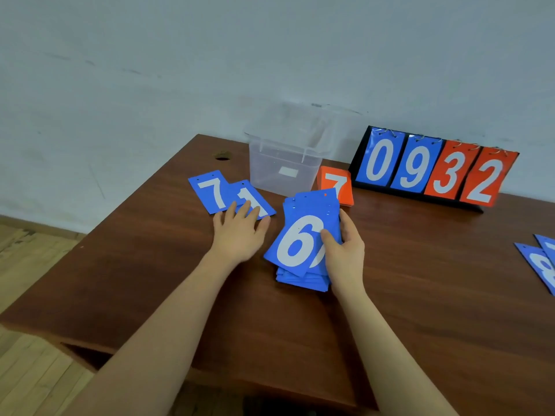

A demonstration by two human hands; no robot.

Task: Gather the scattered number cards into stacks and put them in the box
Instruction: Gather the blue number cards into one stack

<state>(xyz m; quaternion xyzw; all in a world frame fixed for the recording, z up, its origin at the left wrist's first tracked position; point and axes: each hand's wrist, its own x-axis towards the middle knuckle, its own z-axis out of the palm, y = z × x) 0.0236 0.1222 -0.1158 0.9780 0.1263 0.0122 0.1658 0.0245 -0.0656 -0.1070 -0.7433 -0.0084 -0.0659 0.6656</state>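
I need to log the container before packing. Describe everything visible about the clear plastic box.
The clear plastic box is translucent, roughly square, with a thick rim and a pale rectangular label on its near wall. It stands upright and open on the brown table near the wall. It looks empty, though haze makes that uncertain. Neither hand touches it.

Scoreboard: black flip scoreboard stand (357, 163) at right of centre, hung on metal rings, reading 0 and 9 on blue, 3 and 2 on red.
Table: dark reddish-brown wooden tabletop (420, 265), round cable hole (221, 157) near its far left corner.
Wall: pale scuffed wall (150, 70), upper frame.
Floor: light wood-plank floor (27, 265), lower left.
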